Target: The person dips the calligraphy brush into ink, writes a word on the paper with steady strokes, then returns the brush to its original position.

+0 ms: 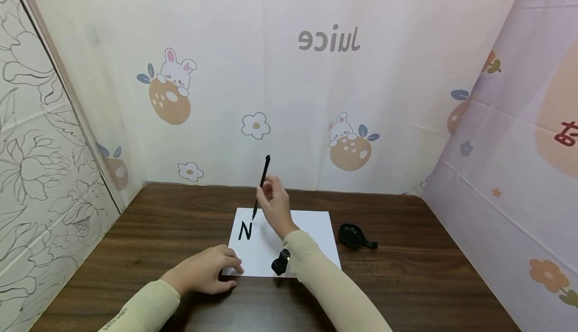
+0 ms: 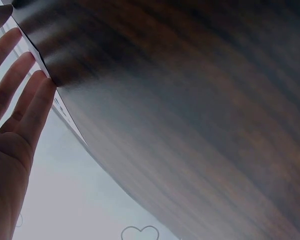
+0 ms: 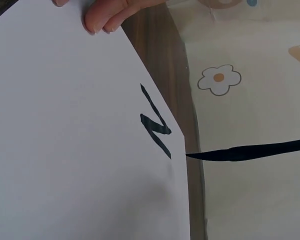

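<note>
A white sheet of paper (image 1: 311, 236) lies on the table and bears a black letter N (image 1: 245, 230) near its far left corner. My right hand (image 1: 276, 207) pinches a black writing brush (image 1: 264, 172) with its tip pointing down, close to the right of the letter. In the right wrist view the dark brush tip (image 3: 210, 155) hangs near the sheet's edge; whether it touches cannot be told. My left hand (image 1: 207, 270) rests at the near left corner of the sheet, fingers spread on its edge. Those fingers (image 2: 35, 107) look extended in the left wrist view.
To the right of the paper sits a shiny black rounded object (image 1: 353, 235) with a narrow neck. The dark wooden table (image 1: 406, 282) reaches back to a printed curtain (image 1: 217, 96). More printed cloth hangs on both sides. A small black device (image 1: 281, 263) is on my right wrist.
</note>
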